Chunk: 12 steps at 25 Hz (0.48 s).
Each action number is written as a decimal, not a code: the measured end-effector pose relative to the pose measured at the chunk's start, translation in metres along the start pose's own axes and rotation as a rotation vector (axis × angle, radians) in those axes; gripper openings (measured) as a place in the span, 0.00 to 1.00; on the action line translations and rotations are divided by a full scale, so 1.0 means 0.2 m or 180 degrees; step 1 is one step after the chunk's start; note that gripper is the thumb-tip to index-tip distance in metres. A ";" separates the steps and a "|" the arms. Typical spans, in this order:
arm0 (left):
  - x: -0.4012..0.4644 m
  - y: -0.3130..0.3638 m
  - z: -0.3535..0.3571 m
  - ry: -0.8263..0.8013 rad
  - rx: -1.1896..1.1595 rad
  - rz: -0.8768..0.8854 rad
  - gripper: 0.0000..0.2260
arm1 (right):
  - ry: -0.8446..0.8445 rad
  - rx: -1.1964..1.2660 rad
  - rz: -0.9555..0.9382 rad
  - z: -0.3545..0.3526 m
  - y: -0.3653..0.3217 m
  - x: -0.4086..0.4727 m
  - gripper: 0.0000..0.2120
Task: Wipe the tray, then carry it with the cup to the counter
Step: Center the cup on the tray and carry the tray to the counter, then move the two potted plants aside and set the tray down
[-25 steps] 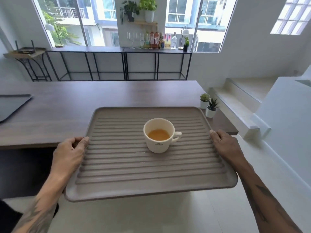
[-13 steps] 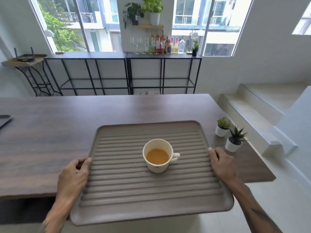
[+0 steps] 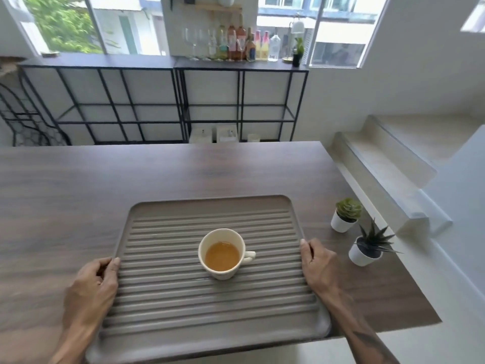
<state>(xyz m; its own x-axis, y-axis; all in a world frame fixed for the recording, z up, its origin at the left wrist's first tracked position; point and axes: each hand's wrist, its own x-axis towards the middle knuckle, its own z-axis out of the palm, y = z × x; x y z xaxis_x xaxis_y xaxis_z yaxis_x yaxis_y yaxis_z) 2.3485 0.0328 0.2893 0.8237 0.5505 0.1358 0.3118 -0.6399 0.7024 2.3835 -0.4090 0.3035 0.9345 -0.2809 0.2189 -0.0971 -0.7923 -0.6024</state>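
Tray (image 3: 210,311), grey and ribbed, held level over the wooden desk (image 3: 131,179), near edge jutting past the desk's front edge; resting on the desk or just above it, cannot tell. Cup (image 3: 222,254) upright near the tray's middle, cream-coloured, handle turned toward the tray's right edge, filled partway with amber liquid. Left hand (image 3: 90,290) closed on the tray's left rim, thumb on top of the ribs, fingers curled under the edge. Right hand (image 3: 319,266) closed on the tray's right rim, thumb lying along the top edge, fingers tucked below and out of sight. Both forearms running back from the tray's near corners, dark marking on the right one. Two small potted plants in white pots to the right of the tray: round green one (image 3: 346,215) level with the tray's far corner, spiky dark one (image 3: 370,245) nearer, just beside the right hand. Beyond the tray's far edge, bare desk, then black metal shelving (image 3: 168,101) under the windows, with bottles and glasses (image 3: 233,44) on its top.
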 end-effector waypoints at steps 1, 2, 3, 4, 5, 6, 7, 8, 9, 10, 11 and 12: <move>0.03 -0.02 0.02 0.0011 0.0036 0.0027 0.09 | 0.0024 -0.0033 0.0007 0.00 0.01 0.00 0.16; 0.05 -0.05 0.06 0.0027 0.0085 0.0051 0.09 | 0.0025 -0.0077 0.0011 0.00 0.01 0.00 0.16; 0.06 -0.07 0.08 0.0051 0.0126 0.0084 0.10 | 0.0009 -0.0104 0.0019 0.00 0.01 0.01 0.16; 0.08 -0.09 0.10 0.0089 0.0197 0.0110 0.12 | 0.0005 -0.0125 0.0021 0.01 0.02 0.02 0.16; 0.10 -0.13 0.12 0.0110 0.0271 0.0094 0.14 | 0.0024 -0.0134 0.0010 0.01 0.02 0.02 0.16; 0.12 -0.18 0.14 0.0151 0.0283 0.0058 0.18 | 0.0049 -0.0136 0.0000 0.02 0.02 0.01 0.16; 0.15 -0.24 0.16 0.0153 0.0278 -0.0035 0.21 | 0.0072 -0.0135 -0.0004 0.02 0.02 0.01 0.16; 0.18 -0.28 0.17 0.0049 0.0181 -0.0103 0.23 | 0.0090 -0.0134 -0.0011 0.02 0.01 0.01 0.15; 0.20 -0.31 0.18 0.0007 0.0081 -0.0085 0.24 | 0.0099 -0.0142 -0.0029 0.01 0.01 0.01 0.15; 0.20 -0.34 0.20 -0.0031 0.0052 -0.0140 0.24 | 0.0083 -0.0170 -0.0039 0.01 0.01 0.01 0.15; 0.18 -0.33 0.20 -0.0128 0.0006 -0.0197 0.24 | 0.0059 -0.0206 -0.0054 0.02 0.01 0.01 0.15; 0.18 -0.35 0.21 -0.0245 0.0013 -0.0206 0.24 | 0.0056 -0.0249 -0.0069 0.02 0.01 0.01 0.15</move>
<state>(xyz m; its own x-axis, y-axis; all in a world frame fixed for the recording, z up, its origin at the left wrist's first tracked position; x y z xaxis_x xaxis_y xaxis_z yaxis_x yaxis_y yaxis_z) 2.3766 0.0755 0.2163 0.8358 0.5478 0.0360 0.3672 -0.6066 0.7051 2.3863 -0.4088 0.3004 0.9305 -0.2722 0.2451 -0.1041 -0.8380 -0.5356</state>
